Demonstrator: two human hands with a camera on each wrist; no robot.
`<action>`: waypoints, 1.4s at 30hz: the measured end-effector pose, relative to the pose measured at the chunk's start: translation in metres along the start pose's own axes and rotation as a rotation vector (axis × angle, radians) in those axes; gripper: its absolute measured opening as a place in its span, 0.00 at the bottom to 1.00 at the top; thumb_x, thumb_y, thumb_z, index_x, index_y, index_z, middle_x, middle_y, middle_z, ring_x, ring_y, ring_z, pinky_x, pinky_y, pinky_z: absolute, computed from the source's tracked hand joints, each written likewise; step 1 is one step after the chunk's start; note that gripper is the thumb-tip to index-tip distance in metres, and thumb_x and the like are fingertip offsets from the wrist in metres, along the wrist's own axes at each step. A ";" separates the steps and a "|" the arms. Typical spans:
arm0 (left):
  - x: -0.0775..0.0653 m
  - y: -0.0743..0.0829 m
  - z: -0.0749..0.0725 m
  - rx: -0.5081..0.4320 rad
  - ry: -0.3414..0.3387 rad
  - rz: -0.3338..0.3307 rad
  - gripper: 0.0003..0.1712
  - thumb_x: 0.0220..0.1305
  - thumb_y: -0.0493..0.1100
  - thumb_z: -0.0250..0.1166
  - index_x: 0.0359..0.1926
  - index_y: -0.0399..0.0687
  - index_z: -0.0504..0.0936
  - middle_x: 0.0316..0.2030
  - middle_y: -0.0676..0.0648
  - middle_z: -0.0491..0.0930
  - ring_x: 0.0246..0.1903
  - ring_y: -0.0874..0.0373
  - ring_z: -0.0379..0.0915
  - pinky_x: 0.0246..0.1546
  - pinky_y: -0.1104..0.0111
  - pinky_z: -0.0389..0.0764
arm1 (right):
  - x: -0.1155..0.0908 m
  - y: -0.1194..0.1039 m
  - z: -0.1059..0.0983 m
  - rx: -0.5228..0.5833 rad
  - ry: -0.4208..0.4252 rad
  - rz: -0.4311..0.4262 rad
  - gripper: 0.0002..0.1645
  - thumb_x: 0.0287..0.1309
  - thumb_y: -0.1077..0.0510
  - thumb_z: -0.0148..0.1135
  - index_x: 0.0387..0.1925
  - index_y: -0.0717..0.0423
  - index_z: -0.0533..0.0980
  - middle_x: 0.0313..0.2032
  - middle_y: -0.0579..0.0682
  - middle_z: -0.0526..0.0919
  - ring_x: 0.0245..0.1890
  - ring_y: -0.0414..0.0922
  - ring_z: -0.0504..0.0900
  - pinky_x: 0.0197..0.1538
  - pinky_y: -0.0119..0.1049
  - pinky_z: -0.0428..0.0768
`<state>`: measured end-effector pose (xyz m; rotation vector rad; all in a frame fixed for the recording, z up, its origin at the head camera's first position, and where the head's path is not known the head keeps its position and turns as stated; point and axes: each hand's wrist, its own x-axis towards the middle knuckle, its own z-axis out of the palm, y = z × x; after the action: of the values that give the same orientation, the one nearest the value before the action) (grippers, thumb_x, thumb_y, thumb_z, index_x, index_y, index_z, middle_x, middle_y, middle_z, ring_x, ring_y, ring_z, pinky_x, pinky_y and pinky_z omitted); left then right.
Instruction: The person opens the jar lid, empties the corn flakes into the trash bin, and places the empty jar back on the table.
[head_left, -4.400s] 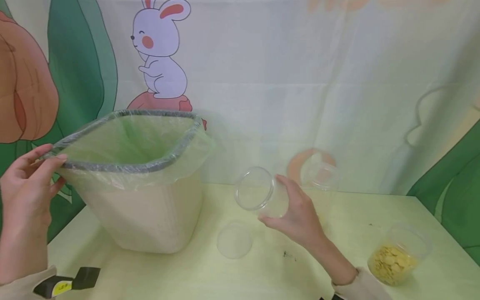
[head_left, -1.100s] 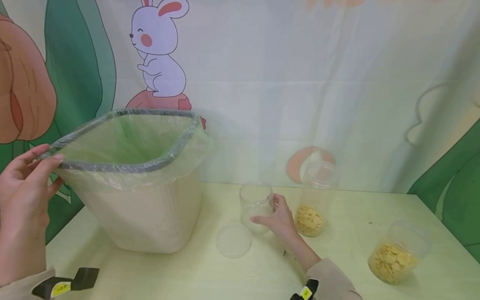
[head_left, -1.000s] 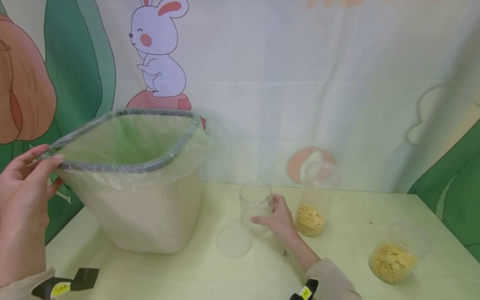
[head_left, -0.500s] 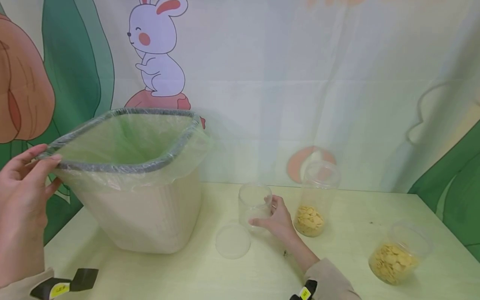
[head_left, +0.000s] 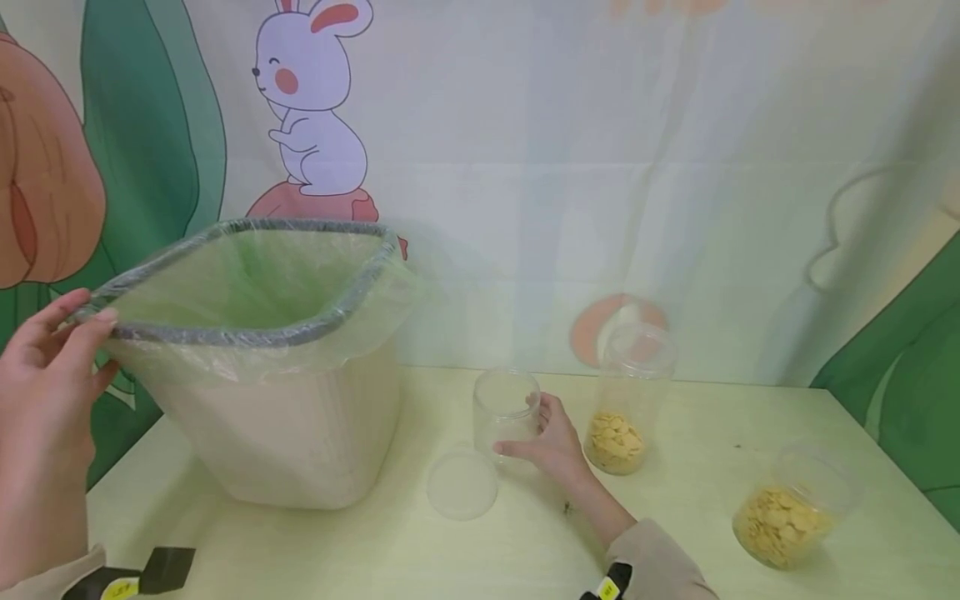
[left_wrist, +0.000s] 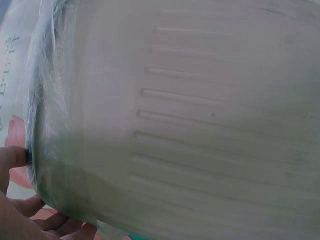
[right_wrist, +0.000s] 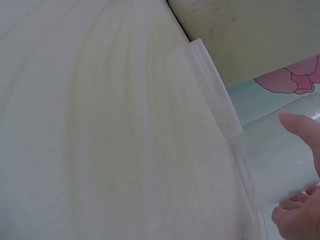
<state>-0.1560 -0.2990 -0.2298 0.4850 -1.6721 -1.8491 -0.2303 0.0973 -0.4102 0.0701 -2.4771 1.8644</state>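
Note:
At the left, my left hand pinches the rim of a beige trash bin, thumb outside over the green plastic liner. In the left wrist view its fingers curl at the edge of the ribbed bin. My right hand grips a clear plastic jar from the right side. That jar stands upright on the table, with nothing visible inside. A round clear lid lies just in front of it; the right wrist view shows the lid beside the jar.
A taller clear jar with yellow flakes low inside stands behind my right forearm. Another jar, partly filled with yellow flakes, is at the right. Dark specks dot the table. A printed curtain hangs behind.
Earlier my right hand held the clear jar tilted in the air; it has come down and stands upright behind the lid. In the last second little differs. My left hand keeps its place.

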 end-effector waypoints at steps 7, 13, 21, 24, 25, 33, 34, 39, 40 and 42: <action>-0.002 -0.006 -0.001 0.145 -0.001 -0.013 0.31 0.63 0.54 0.54 0.67 0.69 0.56 0.67 0.57 0.51 0.63 0.66 0.49 0.67 0.65 0.42 | -0.004 -0.007 0.000 -0.072 0.001 0.006 0.58 0.32 0.56 0.78 0.64 0.59 0.55 0.65 0.59 0.58 0.65 0.57 0.57 0.63 0.49 0.58; -0.016 -0.004 0.002 0.294 -0.024 0.041 0.30 0.67 0.55 0.46 0.68 0.72 0.48 0.69 0.60 0.40 0.67 0.67 0.37 0.67 0.65 0.42 | -0.010 -0.012 -0.003 -0.059 -0.009 -0.024 0.58 0.32 0.57 0.78 0.65 0.58 0.55 0.65 0.59 0.58 0.66 0.57 0.54 0.64 0.52 0.56; -0.029 -0.008 -0.001 0.338 -0.031 0.097 0.33 0.66 0.52 0.49 0.68 0.74 0.46 0.69 0.60 0.40 0.67 0.63 0.39 0.66 0.61 0.44 | -0.026 -0.022 -0.013 -0.026 -0.031 -0.038 0.60 0.36 0.57 0.76 0.67 0.61 0.51 0.67 0.59 0.52 0.67 0.55 0.50 0.65 0.48 0.54; -0.032 -0.012 -0.003 0.367 -0.013 0.123 0.34 0.65 0.51 0.51 0.68 0.74 0.47 0.69 0.60 0.42 0.67 0.63 0.41 0.65 0.64 0.50 | -0.032 -0.027 -0.018 -0.016 -0.049 -0.037 0.60 0.36 0.56 0.76 0.67 0.62 0.50 0.68 0.59 0.51 0.67 0.55 0.50 0.66 0.46 0.54; -0.033 -0.012 -0.003 0.376 -0.008 0.138 0.34 0.65 0.51 0.51 0.68 0.73 0.47 0.69 0.61 0.42 0.66 0.64 0.42 0.65 0.64 0.52 | -0.034 -0.029 -0.019 -0.014 -0.054 -0.038 0.60 0.37 0.56 0.75 0.67 0.62 0.50 0.68 0.59 0.51 0.67 0.55 0.50 0.66 0.46 0.54; -0.059 -0.010 0.003 0.422 0.062 0.191 0.34 0.64 0.48 0.54 0.67 0.69 0.51 0.68 0.60 0.44 0.65 0.66 0.44 0.64 0.64 0.54 | -0.050 -0.038 -0.031 -0.025 -0.079 -0.088 0.54 0.38 0.58 0.75 0.66 0.61 0.55 0.67 0.57 0.56 0.67 0.53 0.53 0.65 0.43 0.55; -0.064 -0.008 0.005 0.422 0.070 0.196 0.34 0.64 0.47 0.55 0.67 0.69 0.51 0.68 0.60 0.45 0.65 0.66 0.45 0.63 0.64 0.54 | -0.052 -0.039 -0.033 -0.026 -0.083 -0.094 0.54 0.37 0.58 0.75 0.65 0.60 0.56 0.66 0.57 0.56 0.67 0.52 0.53 0.65 0.43 0.55; -0.086 -0.004 0.012 0.398 0.079 0.293 0.33 0.63 0.43 0.56 0.66 0.63 0.55 0.66 0.58 0.49 0.60 0.65 0.50 0.61 0.65 0.58 | -0.062 -0.041 -0.041 -0.035 -0.112 -0.126 0.52 0.38 0.56 0.75 0.64 0.59 0.58 0.66 0.56 0.57 0.67 0.53 0.54 0.65 0.43 0.56; -0.089 -0.004 0.013 0.395 0.079 0.321 0.33 0.63 0.42 0.57 0.66 0.61 0.55 0.65 0.58 0.51 0.59 0.65 0.51 0.61 0.66 0.60 | -0.063 -0.041 -0.043 -0.037 -0.117 -0.131 0.51 0.38 0.56 0.75 0.64 0.58 0.59 0.66 0.55 0.57 0.66 0.52 0.54 0.64 0.43 0.56; -0.094 -0.004 0.014 0.391 0.077 0.360 0.33 0.62 0.41 0.57 0.66 0.58 0.56 0.64 0.57 0.54 0.58 0.65 0.53 0.59 0.68 0.62 | -0.066 -0.041 -0.046 -0.039 -0.126 -0.143 0.51 0.38 0.56 0.74 0.64 0.58 0.59 0.66 0.54 0.58 0.66 0.52 0.55 0.64 0.42 0.57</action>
<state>-0.0939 -0.2280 -0.2432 0.3741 -1.9281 -1.2392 -0.1617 0.1308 -0.3624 0.3644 -2.5112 1.8068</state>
